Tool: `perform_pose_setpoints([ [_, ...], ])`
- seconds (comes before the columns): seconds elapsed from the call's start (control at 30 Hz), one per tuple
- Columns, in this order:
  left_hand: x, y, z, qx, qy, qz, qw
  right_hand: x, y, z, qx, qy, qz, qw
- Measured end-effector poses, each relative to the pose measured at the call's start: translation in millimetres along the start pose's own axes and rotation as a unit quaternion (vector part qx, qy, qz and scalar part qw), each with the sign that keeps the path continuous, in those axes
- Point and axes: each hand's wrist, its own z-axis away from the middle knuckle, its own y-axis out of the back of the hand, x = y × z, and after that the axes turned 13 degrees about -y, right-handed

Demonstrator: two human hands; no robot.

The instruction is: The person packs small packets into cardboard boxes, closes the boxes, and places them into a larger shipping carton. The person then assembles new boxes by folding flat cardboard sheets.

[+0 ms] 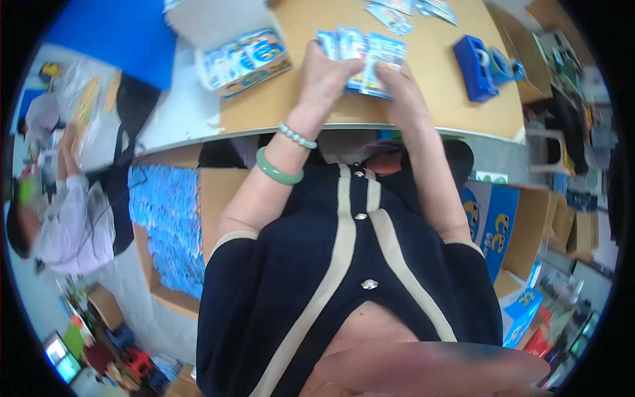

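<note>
Over the table's near edge, my left hand (326, 74) and my right hand (403, 89) are closed around a few small blue-and-white packets (382, 59), one hand at each side. The packets stand fanned side by side, with my thumbs pressed on their fronts. To the left of my left hand sits an open white box (254, 78) with a printed front. Similar packets (241, 54) are lined up inside it. Beyond my right hand, more flat packets (390, 18) lie at the far side of the table.
A blue tape dispenser (475, 69) stands at the right on the table (436, 109). By my left side, a cardboard carton (169, 301) holds many blue packets (165, 225). Blue printed boxes (493, 221) are at my right. Another person (73, 218) works at the left.
</note>
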Motion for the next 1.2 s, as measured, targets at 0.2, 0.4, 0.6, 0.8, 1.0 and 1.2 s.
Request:
perform_pose_setpoints([
  [0.2,128,38,21,0.045,-0.097,-0.142,0.984,-51,-59,19,-0.084,0.042,0.001,0.996],
  [0.4,151,132,-31,0.100,-0.185,-0.107,0.972,-72,-150,-55,-0.225,0.053,0.098,0.968],
  [0.6,72,177,-48,-0.036,-0.131,-0.248,0.959,-3,-188,-155,-0.145,0.342,0.539,0.756],
  [0.8,82,159,-48,-0.031,-0.040,-0.503,0.863,-6,-180,-143,-0.093,0.202,0.548,0.806],
  [1.0,78,148,-42,0.005,-0.049,-0.547,0.836,-13,-189,-55,0.074,0.263,0.377,0.885],
  [1.2,75,152,-39,0.034,-0.034,-0.542,0.839,18,-174,-75,0.122,0.499,0.507,0.692],
])
